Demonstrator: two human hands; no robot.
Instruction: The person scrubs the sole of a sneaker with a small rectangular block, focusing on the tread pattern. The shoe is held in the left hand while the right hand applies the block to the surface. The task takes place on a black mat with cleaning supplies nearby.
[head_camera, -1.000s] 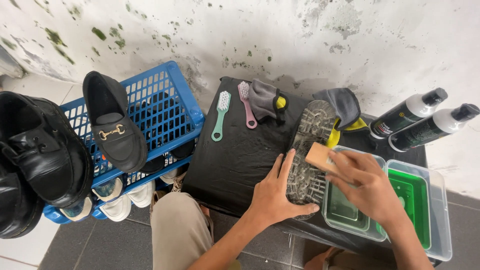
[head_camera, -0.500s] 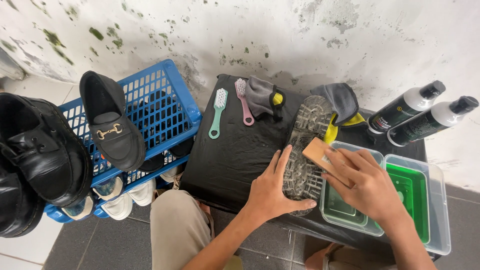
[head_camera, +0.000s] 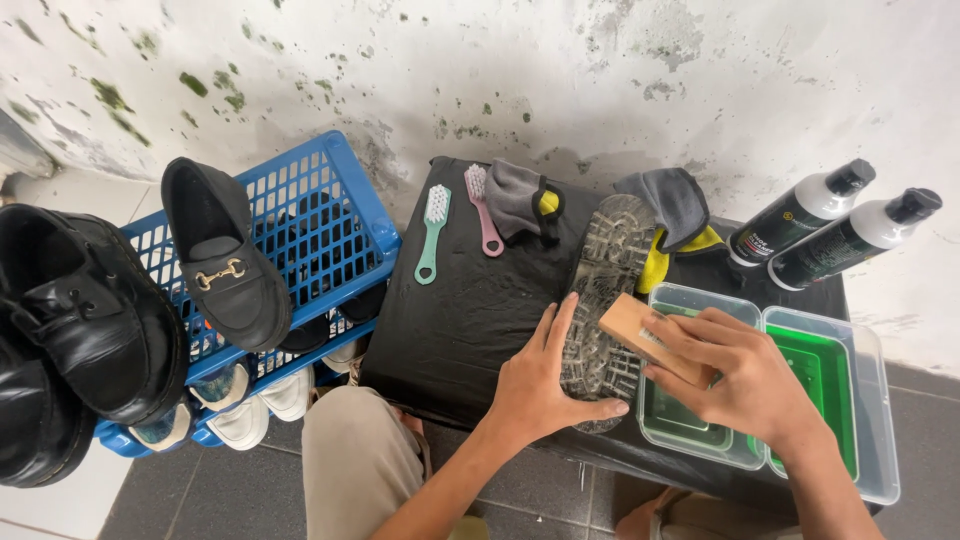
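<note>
A shoe lies sole-up on the black-covered table (head_camera: 470, 310), its lugged translucent sole (head_camera: 604, 280) facing me. My left hand (head_camera: 545, 375) clasps the heel end of that shoe, thumb along its near edge. My right hand (head_camera: 745, 375) grips a wooden-backed brush (head_camera: 633, 325) and presses it against the middle of the sole. The shoe's upper is hidden underneath.
Two clear tubs of green liquid (head_camera: 830, 385) sit under my right hand. Two dark bottles (head_camera: 835, 230) lean on the wall. A green brush (head_camera: 430, 232), a pink brush (head_camera: 483, 208) and grey cloths (head_camera: 525, 200) lie behind. A blue crate (head_camera: 320, 215) with black shoes (head_camera: 222, 255) stands left.
My right hand has slid the wooden brush a little toward the heel of the sole. My left hand keeps the same hold on the shoe.
</note>
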